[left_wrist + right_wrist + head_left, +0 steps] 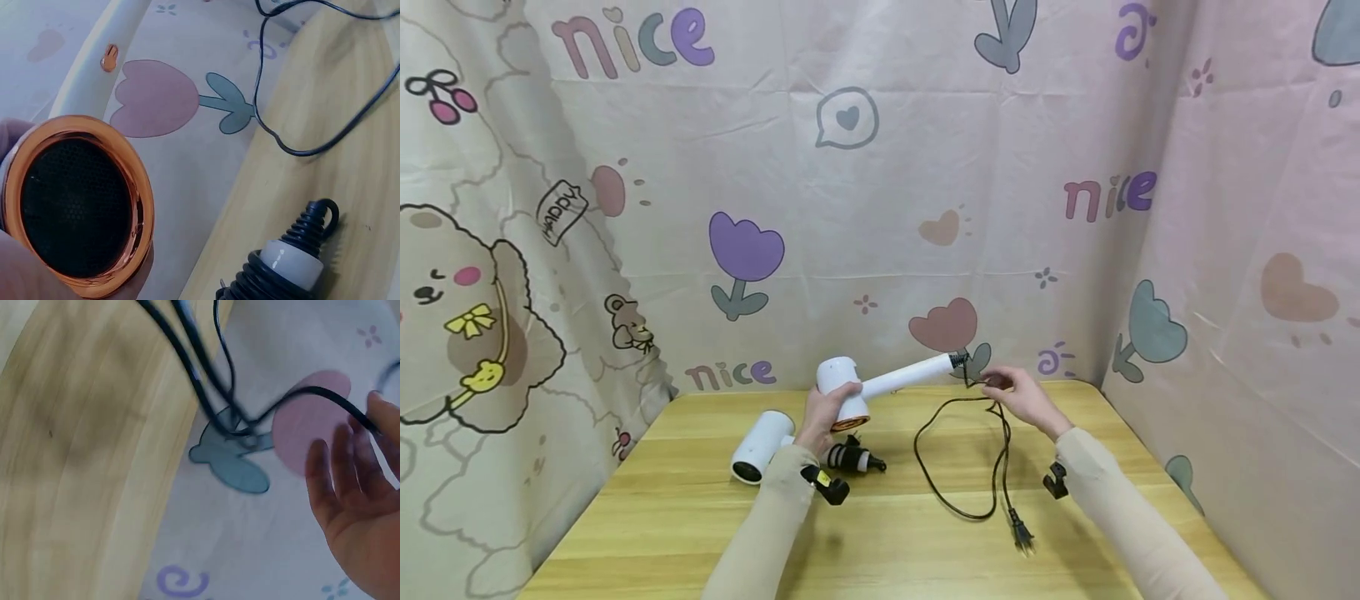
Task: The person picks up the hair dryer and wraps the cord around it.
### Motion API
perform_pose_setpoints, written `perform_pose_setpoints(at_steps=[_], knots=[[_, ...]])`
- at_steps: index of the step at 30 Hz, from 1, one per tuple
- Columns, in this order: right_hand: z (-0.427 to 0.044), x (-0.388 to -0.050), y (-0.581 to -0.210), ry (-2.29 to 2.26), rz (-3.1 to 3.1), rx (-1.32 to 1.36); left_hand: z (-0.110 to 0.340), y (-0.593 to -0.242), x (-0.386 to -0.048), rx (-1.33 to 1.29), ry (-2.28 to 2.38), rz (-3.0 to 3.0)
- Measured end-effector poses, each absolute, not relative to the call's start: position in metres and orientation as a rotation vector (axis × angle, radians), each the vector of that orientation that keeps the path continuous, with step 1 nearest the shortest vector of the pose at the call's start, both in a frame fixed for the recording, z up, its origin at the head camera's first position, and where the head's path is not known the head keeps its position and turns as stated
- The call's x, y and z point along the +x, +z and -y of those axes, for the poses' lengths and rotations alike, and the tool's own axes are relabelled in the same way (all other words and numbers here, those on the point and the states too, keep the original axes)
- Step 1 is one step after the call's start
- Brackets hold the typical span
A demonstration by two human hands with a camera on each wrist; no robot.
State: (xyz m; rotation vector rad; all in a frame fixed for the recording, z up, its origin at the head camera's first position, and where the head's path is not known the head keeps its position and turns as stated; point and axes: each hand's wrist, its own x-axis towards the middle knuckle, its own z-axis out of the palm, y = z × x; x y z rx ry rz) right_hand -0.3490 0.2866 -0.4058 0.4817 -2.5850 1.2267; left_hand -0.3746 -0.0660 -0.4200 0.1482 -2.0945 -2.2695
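Observation:
My left hand (824,414) grips a white hair dryer (844,379) round its barrel, lifted above the table, its handle slanting up to the right. In the left wrist view the dryer's dark mesh end with a copper ring (145,206) faces the camera. A thin black power cord (925,467) leaves the handle's end. My right hand (1024,400) pinches that cord (340,403) between thumb and forefinger, the other fingers loosely bent. From there the cord hangs in a loop onto the table, ending in a two-pin plug (1022,533).
A second white hair dryer (763,442) lies on the wooden table (910,550) by my left forearm, partly hidden by it. Black cord is wound round its handle (848,457). A patterned curtain (865,208) stands behind the table and on both sides.

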Motion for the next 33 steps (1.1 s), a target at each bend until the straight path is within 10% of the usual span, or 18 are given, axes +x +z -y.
perform_pose_setpoints(at_steps=[33], knots=[[-0.257, -0.345, -0.391, 2.527, 2.603, 0.719, 0.083, -0.415, -0.369, -0.235, -2.129, 2.225]])
